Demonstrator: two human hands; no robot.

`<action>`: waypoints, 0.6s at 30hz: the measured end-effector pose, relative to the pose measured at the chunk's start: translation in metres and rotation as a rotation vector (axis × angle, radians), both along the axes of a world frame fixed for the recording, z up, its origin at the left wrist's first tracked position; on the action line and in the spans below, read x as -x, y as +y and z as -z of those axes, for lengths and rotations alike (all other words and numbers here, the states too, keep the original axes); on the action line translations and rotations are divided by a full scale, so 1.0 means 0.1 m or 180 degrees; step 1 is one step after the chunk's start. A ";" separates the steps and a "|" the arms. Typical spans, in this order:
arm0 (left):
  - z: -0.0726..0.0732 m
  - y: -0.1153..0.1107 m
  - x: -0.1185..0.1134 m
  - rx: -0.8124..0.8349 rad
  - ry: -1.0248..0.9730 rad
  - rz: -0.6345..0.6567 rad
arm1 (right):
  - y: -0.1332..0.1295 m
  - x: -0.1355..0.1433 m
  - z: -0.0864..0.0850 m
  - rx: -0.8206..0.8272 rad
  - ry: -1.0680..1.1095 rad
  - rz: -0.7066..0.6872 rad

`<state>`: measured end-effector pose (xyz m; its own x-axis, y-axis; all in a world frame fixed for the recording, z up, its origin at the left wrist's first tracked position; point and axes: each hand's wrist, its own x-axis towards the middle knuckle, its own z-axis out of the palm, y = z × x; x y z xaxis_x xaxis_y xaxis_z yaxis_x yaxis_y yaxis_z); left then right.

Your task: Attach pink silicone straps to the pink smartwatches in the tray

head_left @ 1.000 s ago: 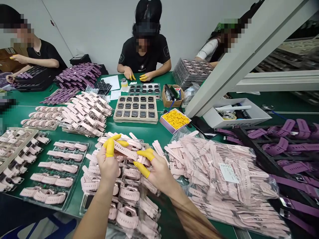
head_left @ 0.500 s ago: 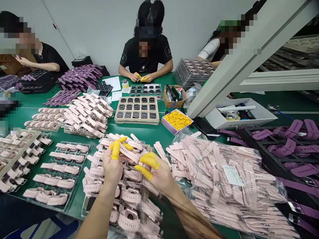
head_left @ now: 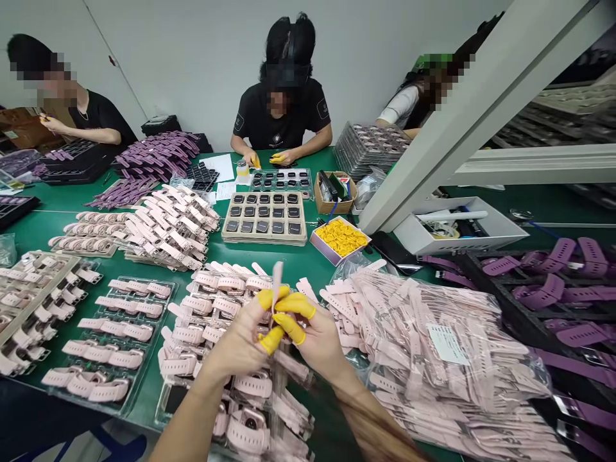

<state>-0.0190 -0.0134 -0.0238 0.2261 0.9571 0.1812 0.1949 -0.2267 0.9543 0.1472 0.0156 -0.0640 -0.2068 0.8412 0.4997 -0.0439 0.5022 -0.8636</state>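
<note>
Between my two hands a pale pink watch strap (head_left: 277, 280) stands nearly upright, seen edge-on. My left hand (head_left: 245, 337), with yellow finger cots, is closed on it from the left. My right hand (head_left: 321, 337), also in yellow finger cots, pinches it from the other side. The strap's lower part is hidden behind the fingers. Below and behind the hands, a clear tray (head_left: 166, 401) holds rows of watches with pink straps (head_left: 253, 385). Just right of my right hand, loose pink straps (head_left: 344, 308) spill beside a plastic bag of straps (head_left: 423, 340).
More pink-strapped watches (head_left: 110, 327) lie in trays at left. Ahead are a tray of dark watch faces (head_left: 262, 215) and a box of yellow finger cots (head_left: 341, 239). Purple straps (head_left: 553, 289) fill the right side. A slanted white post (head_left: 462, 115) rises there. Co-workers (head_left: 283, 109) sit opposite.
The strap has turned from lying slantwise between my hands to standing upright and edge-on. My left hand has moved right and down, closer to my right hand. The co-worker opposite has parted their hands.
</note>
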 end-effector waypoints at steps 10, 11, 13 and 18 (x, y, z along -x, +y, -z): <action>-0.03 -0.02 -0.01 0.0130 -0.0907 0.0071 | 0.05 -0.11 0.10 0.0720 0.0472 -0.0202; -0.01 -0.01 -0.01 0.0248 -0.1142 0.0064 | 0.07 -0.12 0.09 0.0690 0.0326 -0.0377; 0.02 0.01 -0.05 0.0380 -0.1403 -0.0174 | 0.10 -0.11 0.09 0.0648 0.0194 -0.0620; 0.03 0.05 -0.08 0.0378 -0.1835 -0.0559 | 0.14 0.00 0.16 0.0704 0.0394 -0.0946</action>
